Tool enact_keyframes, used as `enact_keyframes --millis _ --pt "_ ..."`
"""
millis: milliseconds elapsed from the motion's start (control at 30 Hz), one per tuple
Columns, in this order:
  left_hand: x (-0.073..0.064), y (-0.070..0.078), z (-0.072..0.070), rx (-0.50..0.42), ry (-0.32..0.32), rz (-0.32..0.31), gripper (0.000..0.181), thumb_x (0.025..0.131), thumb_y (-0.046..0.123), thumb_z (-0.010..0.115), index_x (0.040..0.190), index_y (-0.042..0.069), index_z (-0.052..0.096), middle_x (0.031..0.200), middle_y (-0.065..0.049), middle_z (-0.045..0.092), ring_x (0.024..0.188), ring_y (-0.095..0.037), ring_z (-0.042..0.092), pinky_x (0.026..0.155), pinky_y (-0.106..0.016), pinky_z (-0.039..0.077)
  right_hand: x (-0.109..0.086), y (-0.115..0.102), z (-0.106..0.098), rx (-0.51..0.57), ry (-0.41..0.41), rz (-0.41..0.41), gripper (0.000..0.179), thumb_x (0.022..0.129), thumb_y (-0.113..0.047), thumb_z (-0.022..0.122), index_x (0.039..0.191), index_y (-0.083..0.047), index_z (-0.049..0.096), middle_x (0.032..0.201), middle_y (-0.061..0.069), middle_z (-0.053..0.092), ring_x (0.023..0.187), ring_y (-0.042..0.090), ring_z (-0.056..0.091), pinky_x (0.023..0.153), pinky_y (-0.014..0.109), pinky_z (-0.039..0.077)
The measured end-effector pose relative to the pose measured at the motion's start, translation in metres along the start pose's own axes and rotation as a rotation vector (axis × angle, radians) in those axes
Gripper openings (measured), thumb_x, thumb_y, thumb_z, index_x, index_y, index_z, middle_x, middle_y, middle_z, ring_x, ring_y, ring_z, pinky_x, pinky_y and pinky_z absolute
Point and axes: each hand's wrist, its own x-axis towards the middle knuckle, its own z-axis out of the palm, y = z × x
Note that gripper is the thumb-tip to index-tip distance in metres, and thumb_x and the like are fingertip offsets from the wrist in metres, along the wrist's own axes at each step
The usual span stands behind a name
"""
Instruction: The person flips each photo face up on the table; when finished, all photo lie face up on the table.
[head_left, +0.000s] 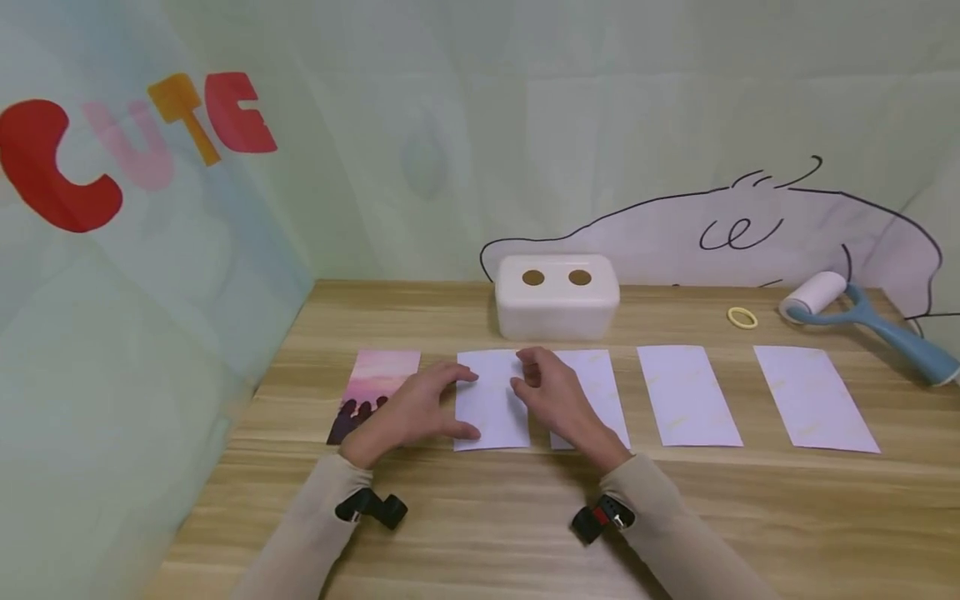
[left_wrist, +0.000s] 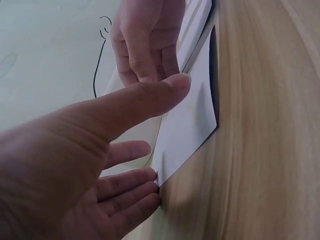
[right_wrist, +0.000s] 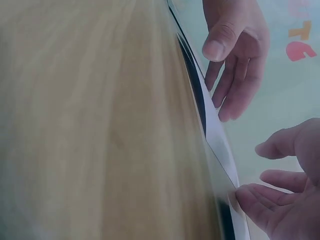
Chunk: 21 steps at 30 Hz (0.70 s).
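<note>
A white card (head_left: 491, 408) lies on the wooden table between my two hands. My left hand (head_left: 420, 407) is at its left edge, thumb and fingers spread apart, partly covering a picture card (head_left: 386, 371) with a pink sky and dark figures. Over the gap between that white card and a second white card (head_left: 596, 379) is my right hand (head_left: 558, 398), fingers loosely bent and apart from the thumb. In the left wrist view, fingertips of the left hand (left_wrist: 100, 155) touch or nearly touch the card's edge (left_wrist: 185, 127). Neither hand holds anything.
Farther right lie two more white cards (head_left: 688, 396) (head_left: 816, 398). Behind the row stands a white box (head_left: 557, 317) with two round holes in its top. At the back right are a yellow ring (head_left: 742, 318) and a blue-handled lint roller (head_left: 817, 296). Printed cloth hangs behind and left.
</note>
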Motion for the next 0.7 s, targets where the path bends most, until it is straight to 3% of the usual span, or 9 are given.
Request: enact_keyframes --millis 333,700 --pt "0.0 0.012 0.009 0.138 -0.046 -0.065 0.095 0.068 0.048 0.101 0.143 0.004 0.062 0.152 -0.018 0.053 0.142 -0.037 0.048 0.117 -0.052 0.04 0.0 0.0 -0.002 -0.019 -0.023 0.009 0.034 0.098 -0.001 0.068 0.131 0.005 0.064 0.123 0.019 0.069 0.109 0.031 0.07 0.095 0.042 0.058" --pt "-0.002 0.015 0.012 0.203 -0.04 -0.051 0.097 0.069 0.05 0.1 0.145 0.004 0.061 0.152 -0.018 0.052 0.141 -0.036 0.048 0.116 -0.051 0.042 0.0 0.002 -0.002 -0.016 -0.022 0.01 0.033 0.098 -0.001 0.067 0.13 0.004 0.066 0.124 0.019 0.069 0.11 0.031 0.07 0.096 0.043 0.057"
